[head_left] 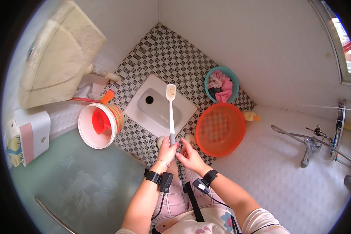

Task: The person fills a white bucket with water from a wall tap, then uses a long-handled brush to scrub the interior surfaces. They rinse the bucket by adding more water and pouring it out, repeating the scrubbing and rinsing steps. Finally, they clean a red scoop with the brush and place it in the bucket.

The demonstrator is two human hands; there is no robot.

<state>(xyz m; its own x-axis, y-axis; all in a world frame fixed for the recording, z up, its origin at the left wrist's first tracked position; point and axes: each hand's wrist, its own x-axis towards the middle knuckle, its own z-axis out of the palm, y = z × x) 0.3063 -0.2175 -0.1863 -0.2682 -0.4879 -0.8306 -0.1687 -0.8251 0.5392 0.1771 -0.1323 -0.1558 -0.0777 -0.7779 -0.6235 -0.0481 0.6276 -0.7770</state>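
Observation:
My left hand (pixel 167 149) grips the grey handle end of a long white toilet brush (pixel 171 111). Its flat bristled head hangs over the white squat toilet pan (pixel 160 105) set in the checkered floor. My right hand (pixel 189 156) is just to the right of the left one, its fingers reaching toward the brush handle without clearly gripping it. Both wrists wear black bands with small devices and cables.
A white bucket (pixel 85 126) with a red scoop (pixel 101 120) inside stands left of the pan. An empty orange basin (pixel 220 129) and a teal basin of clothes (pixel 221 85) sit right. A cistern (pixel 54 54) hangs at upper left, taps (pixel 312 146) at right.

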